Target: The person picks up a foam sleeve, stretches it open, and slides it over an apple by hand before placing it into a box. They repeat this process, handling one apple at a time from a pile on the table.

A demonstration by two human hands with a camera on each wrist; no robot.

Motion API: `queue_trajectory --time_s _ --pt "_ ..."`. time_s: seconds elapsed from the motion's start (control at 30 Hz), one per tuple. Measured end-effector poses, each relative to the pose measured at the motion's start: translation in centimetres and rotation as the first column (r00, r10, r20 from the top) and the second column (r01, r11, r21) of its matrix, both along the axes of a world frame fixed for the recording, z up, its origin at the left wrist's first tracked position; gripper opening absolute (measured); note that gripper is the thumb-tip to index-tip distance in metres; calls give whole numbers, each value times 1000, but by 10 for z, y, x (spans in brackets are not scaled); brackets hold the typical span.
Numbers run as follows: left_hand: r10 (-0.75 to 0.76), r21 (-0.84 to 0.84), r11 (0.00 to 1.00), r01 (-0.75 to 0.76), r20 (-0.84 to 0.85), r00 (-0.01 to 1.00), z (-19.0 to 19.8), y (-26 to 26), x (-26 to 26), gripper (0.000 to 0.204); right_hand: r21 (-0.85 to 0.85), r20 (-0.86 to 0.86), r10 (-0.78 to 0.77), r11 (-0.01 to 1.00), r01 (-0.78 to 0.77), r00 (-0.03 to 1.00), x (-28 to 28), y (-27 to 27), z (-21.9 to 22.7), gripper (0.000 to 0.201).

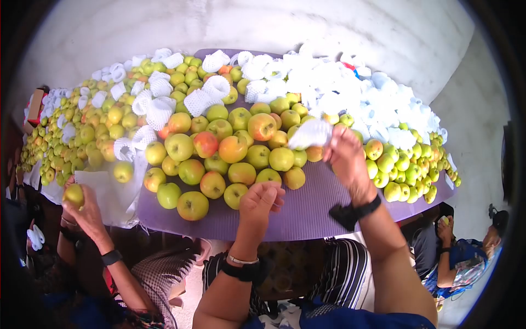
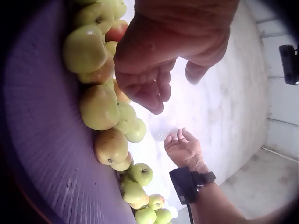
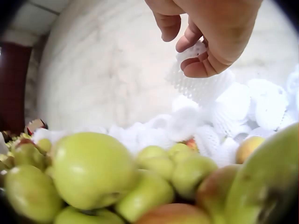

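My right hand (image 1: 348, 159) pinches a white foam fruit net (image 1: 311, 135) above the right side of the apple pile. In the right wrist view the net (image 3: 198, 86) dangles from the curled fingers, its mesh showing. My left hand (image 1: 259, 202) is at the near edge of the pile, fingers loosely bent and nothing in them. In the left wrist view the thumb of this hand (image 2: 173, 51) stands apart from its fingers. Yellow-green apples (image 1: 233, 149), some blushed red, lie heaped in front of both hands on a purple ribbed mat (image 1: 323, 192).
A big heap of white foam nets (image 1: 318, 77) covers the back right. More apples (image 1: 402, 170) lie at the right and a long bank of them (image 1: 93, 131) at the left. At the left another person's hand (image 1: 87, 211) holds an apple (image 1: 73, 196). A further person (image 1: 466, 263) sits far right.
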State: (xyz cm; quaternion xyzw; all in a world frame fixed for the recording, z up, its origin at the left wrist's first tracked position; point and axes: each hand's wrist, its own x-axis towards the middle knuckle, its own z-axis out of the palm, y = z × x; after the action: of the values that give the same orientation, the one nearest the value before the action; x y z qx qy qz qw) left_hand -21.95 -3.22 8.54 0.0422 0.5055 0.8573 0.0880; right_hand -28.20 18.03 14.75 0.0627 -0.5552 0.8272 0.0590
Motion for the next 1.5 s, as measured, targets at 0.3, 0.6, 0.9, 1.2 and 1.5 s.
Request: queue_trajectory --time_s 0.3,0.6,0.9,1.2,1.5 --pt "-30 52 998 31 -23 999 5 25 11 30 -281 27 85 957 -74 996 85 -24 -62 28" --pt "-181 163 971 173 38 983 -5 23 3 34 -238 59 195 955 -176 979 89 -13 -68 25" --pt "-31 -53 998 31 -10 999 -12 42 6 25 -14 85 250 968 -250 964 99 -11 -73 23" --pt "-82 365 930 44 89 993 -16 42 2 23 -142 193 133 984 -106 972 94 -1 -82 15" --pt "-351 520 817 249 107 930 -7 46 3 31 -598 305 282 800 -47 910 91 8 -73 20"
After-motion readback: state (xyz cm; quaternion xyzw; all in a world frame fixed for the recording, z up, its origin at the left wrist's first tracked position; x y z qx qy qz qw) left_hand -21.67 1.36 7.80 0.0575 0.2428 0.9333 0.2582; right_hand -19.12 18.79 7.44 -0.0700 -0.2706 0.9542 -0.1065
